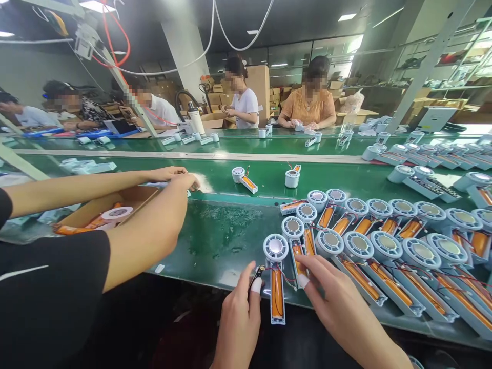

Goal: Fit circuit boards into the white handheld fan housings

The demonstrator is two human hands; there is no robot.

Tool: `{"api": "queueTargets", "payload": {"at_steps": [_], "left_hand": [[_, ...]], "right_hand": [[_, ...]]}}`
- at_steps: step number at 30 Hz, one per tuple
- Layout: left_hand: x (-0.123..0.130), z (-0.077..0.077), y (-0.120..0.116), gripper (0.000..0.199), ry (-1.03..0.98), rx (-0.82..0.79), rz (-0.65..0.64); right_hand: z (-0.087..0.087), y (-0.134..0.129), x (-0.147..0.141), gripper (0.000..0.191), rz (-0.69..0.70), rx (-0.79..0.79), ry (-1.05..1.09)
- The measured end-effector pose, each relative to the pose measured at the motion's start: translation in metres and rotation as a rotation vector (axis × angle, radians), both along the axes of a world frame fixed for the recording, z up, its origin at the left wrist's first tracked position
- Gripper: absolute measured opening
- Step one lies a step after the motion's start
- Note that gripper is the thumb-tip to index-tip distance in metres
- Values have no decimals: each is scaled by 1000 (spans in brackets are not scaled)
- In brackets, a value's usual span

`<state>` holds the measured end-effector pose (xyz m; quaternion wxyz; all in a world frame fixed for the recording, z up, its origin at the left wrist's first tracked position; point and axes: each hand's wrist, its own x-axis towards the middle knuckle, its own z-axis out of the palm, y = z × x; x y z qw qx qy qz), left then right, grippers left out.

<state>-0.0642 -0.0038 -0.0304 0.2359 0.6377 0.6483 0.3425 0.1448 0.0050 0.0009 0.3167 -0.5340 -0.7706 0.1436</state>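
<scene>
In front of me an open handheld fan with a round pale-blue head and an orange battery in its handle juts over the table edge. My left hand pinches a small dark circuit board just left of that handle; a white cover is on its thumb. Red and dark wires run on the handle's other side. My right hand, its thumb tip also covered in white, has thumb and index finger closed about the handle of a neighbouring handheld fan. Its palm side is hidden.
Rows of similar fans crowd the right side. Two more stand on the green belt beyond. At left, a co-worker's arms reach across a cardboard box holding orange batteries and a tape roll. Several people sit across the belt.
</scene>
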Motion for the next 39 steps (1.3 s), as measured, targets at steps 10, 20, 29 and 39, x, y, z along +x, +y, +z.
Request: {"api": "queueTargets", "payload": {"at_steps": [10,20,29,39], "left_hand": [[3,8,-2,44,-111,11,8],[12,13,-5,34,-133,67,-48],[13,15,-4,25,-178,23,-48],[13,23,-3,28,-235,9,-71]], "right_hand": [[9,8,-4,25,113,-94,64],[12,25,-45,14,166,-279,547],[3,25,-41,14,190,-484,724],[13,20,-41,23,199,-379,487]]}}
